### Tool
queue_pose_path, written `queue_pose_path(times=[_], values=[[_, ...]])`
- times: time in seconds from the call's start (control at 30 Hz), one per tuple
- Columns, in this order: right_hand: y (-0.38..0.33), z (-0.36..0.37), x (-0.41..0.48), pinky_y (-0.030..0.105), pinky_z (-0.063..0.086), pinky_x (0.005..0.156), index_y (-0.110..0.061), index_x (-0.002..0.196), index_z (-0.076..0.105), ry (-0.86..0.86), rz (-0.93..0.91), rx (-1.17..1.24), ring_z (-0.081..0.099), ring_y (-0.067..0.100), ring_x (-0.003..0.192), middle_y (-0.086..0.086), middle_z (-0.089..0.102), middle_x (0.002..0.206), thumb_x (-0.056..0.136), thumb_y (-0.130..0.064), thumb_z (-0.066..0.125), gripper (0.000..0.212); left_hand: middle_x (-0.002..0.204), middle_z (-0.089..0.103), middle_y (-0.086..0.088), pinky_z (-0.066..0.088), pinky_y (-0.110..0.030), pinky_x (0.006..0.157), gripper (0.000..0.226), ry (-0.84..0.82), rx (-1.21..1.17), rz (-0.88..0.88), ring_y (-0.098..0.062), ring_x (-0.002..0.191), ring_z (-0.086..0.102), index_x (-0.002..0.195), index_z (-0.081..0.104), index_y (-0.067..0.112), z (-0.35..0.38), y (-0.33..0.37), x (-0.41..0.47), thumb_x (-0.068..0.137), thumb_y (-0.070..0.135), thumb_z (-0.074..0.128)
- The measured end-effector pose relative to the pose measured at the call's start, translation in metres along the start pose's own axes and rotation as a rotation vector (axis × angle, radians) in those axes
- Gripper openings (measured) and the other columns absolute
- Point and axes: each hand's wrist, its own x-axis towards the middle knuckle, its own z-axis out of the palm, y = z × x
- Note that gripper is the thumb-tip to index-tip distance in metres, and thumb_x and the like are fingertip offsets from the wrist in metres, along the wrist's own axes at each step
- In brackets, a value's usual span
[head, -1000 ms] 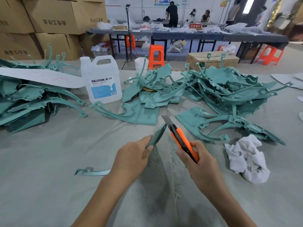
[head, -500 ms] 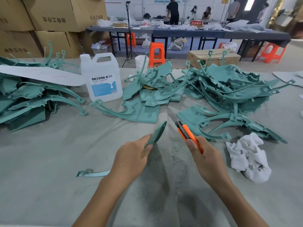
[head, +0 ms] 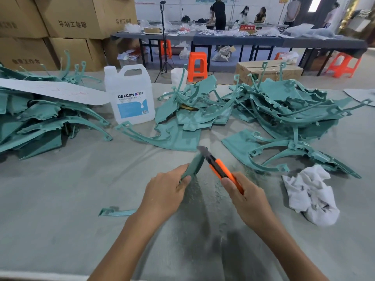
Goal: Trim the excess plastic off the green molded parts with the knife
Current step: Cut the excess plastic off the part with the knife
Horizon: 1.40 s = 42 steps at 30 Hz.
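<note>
My left hand (head: 164, 191) grips a long curved green molded part (head: 194, 165); its upper end sticks up past my thumb and its tail (head: 116, 211) shows to the left of my wrist. My right hand (head: 246, 197) holds an orange utility knife (head: 220, 168) with the blade extended. The blade tip lies against the upper end of the part. Green shavings dust the grey table cover (head: 60, 199) below both hands.
Heaps of green molded parts lie at the left (head: 36, 122), centre (head: 190, 114) and right (head: 288, 114). A white DEXCON jug (head: 130, 94) stands behind, a crumpled white rag (head: 310, 195) lies at the right. Cardboard boxes (head: 67, 27) and a far workbench with people stand beyond.
The knife blade drew away to the right of the part, then came back against its upper end. My left hand kept its hold on the part.
</note>
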Motion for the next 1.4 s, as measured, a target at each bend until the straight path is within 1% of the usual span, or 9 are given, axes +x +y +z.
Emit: queue_pose_path(times=[0.23,0.33,0.53,0.8,0.87,0.97,1.17,1.3,1.4], values=[[-0.012,0.0,0.004,0.027,0.037,0.039,-0.03,0.085,0.061,0.09,0.258,0.577,0.052,0.016,0.047,-0.001,0.065,0.073,0.087,-0.066,0.053,0.037,0.084,0.068,0.009,0.051,-0.038,0.07,0.023,0.059,-0.071,0.065,-0.016,0.076,0.06,0.12,0.062,0.038,-0.007,0.008,-0.008,0.101,0.031,0.05],[-0.03,-0.004,0.007,0.026,0.04,0.038,-0.034,0.093,0.066,-0.023,0.326,0.802,0.063,0.021,0.056,-0.002,0.075,0.099,0.08,-0.065,0.065,0.034,0.092,0.07,0.015,0.042,-0.033,0.077,0.024,0.193,-0.022,0.247,-0.01,0.086,0.057,0.113,0.074,0.03,-0.008,0.019,-0.016,0.094,0.025,0.059],[-0.05,0.0,0.004,0.021,0.047,0.042,-0.009,0.107,0.061,-0.234,0.477,1.098,0.061,0.017,0.058,0.01,0.068,0.089,0.08,-0.023,0.076,0.035,0.099,0.073,0.01,0.037,-0.032,0.085,0.036,0.305,0.179,0.327,-0.017,0.087,0.067,0.102,0.077,0.024,-0.006,0.026,-0.027,0.07,0.006,0.078],[-0.074,-0.003,-0.011,0.029,0.049,0.046,-0.008,0.105,0.054,-0.217,0.17,0.932,0.062,0.024,0.06,0.008,0.067,0.086,0.09,-0.026,0.07,0.028,0.133,0.066,-0.007,0.045,-0.033,0.104,0.066,0.236,0.09,0.115,-0.026,0.118,0.064,0.141,0.058,0.018,-0.015,0.03,-0.028,0.08,-0.009,0.067],[-0.074,-0.005,-0.02,0.03,0.043,0.042,-0.009,0.097,0.053,-0.14,0.082,0.797,0.052,0.022,0.051,0.005,0.061,0.075,0.094,-0.041,0.067,0.035,0.106,0.075,-0.003,0.045,-0.012,0.079,0.055,0.275,-0.077,-0.038,-0.016,0.086,0.064,0.145,0.052,0.032,-0.026,0.031,-0.024,0.096,0.01,0.06],[-0.074,0.0,-0.036,0.028,0.037,0.038,-0.02,0.086,0.055,-0.085,0.016,0.687,0.045,0.016,0.043,0.0,0.051,0.061,0.088,-0.058,0.058,0.038,0.052,0.051,0.011,0.038,-0.017,0.053,0.044,0.314,-0.139,-0.092,-0.008,0.056,0.049,0.144,0.05,0.043,-0.036,0.032,-0.018,0.101,0.033,0.053],[-0.074,0.011,-0.055,0.033,0.037,0.047,-0.039,0.088,0.058,-0.139,-0.096,0.444,0.045,0.01,0.05,-0.006,0.049,0.057,0.083,-0.082,0.049,0.044,0.051,0.046,-0.005,0.034,-0.019,0.049,0.032,0.389,-0.116,-0.118,-0.004,0.059,0.048,0.105,0.059,0.005,-0.04,0.037,-0.018,0.093,0.031,0.044],[-0.075,0.011,-0.052,0.036,0.036,0.047,-0.036,0.09,0.056,-0.13,-0.117,0.374,0.044,0.009,0.05,-0.005,0.049,0.058,0.083,-0.084,0.047,0.049,0.063,0.053,0.014,0.023,-0.031,0.046,0.03,0.338,-0.17,-0.153,-0.002,0.057,0.046,0.08,0.059,0.038,-0.043,0.044,-0.024,0.091,0.045,0.032],[-0.077,0.01,-0.049,0.03,0.034,0.046,-0.04,0.09,0.057,-0.109,-0.156,0.326,0.042,0.004,0.049,-0.008,0.05,0.059,0.086,-0.081,0.045,0.044,0.055,0.047,0.016,0.02,-0.035,0.049,0.038,0.333,-0.232,-0.183,-0.008,0.055,0.04,0.059,0.034,0.029,-0.043,0.044,-0.027,0.09,0.05,0.035]])
